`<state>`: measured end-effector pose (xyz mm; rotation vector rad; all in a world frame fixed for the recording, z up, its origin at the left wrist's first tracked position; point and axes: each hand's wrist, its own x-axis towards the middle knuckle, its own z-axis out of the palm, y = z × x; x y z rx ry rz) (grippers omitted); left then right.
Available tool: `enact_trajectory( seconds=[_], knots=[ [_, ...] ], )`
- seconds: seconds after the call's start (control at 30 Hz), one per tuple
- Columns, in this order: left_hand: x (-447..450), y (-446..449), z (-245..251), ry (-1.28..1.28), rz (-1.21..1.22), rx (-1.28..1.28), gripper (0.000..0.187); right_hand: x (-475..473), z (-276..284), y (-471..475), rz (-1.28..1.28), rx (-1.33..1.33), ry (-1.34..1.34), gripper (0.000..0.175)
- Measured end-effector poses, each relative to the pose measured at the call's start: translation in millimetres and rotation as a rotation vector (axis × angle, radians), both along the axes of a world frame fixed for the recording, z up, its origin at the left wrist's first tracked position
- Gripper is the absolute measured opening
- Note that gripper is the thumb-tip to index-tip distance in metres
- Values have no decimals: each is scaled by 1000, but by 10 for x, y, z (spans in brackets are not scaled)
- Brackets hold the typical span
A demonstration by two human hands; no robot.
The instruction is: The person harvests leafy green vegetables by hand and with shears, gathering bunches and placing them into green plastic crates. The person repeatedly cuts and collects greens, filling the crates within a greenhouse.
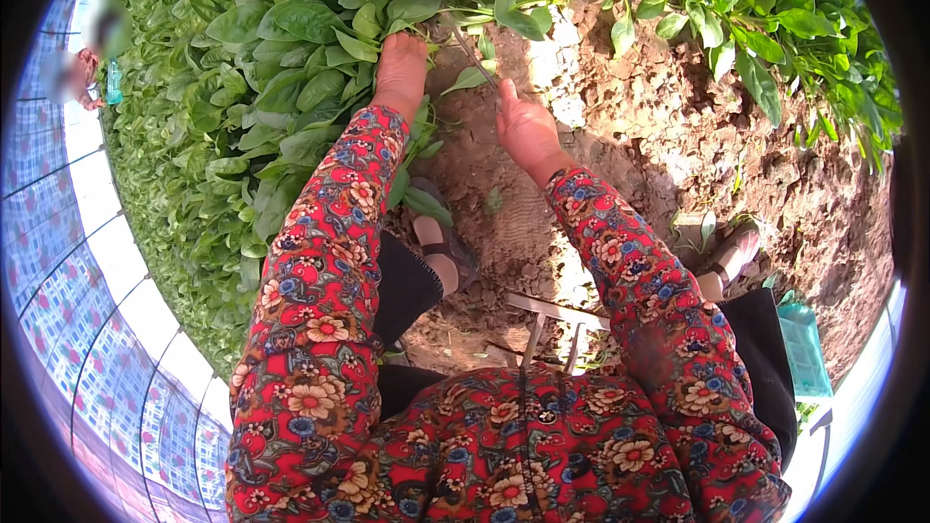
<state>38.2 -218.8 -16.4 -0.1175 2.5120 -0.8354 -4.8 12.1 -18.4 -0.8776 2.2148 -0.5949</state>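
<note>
My left hand (402, 69) reaches into the edge of a dense bed of leafy green plants (305, 22) that look like spinach. Its fingers are hidden under leaves, so what they touch cannot be told. My right hand (527, 123) is closed around the near end of a thin, long-shafted metal tool (472, 51). The tool slants up and left over bare soil, and its far end lies among stems just right of my left hand. A loose leaf (471, 78) rests beside the shaft.
Cracked brown soil (654, 123) lies between my feet and to the right, bordered by more plants (792, 22). A small wooden stool (556, 311) is beneath me. A green plastic crate (804, 352) stands at lower right. Another person (87, 73) is at far left, near a green crate (113, 81).
</note>
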Motion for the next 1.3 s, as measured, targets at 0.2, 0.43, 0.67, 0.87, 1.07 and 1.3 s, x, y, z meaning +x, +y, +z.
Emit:
enact_trajectory(
  seconds=[0.2,0.43,0.67,0.87,1.07,1.3],
  knots=[
    [74,60,119,93,-58,-22,36,-164,-43,-267,136,90,154,54],
    [8,74,122,46,30,-21,23,103,74,-213,20,79,-59,54],
    [-7,66,120,-13,176,9,28,204,-59,-266,12,24,-97,51],
    [160,-35,95,23,231,6,38,281,32,-56,-14,13,-178,37],
    [132,10,144,-1,221,-52,40,343,-16,13,-90,-89,-145,29],
    [200,-85,26,107,166,-17,29,401,-148,-240,-132,-71,-153,27]
  ],
)
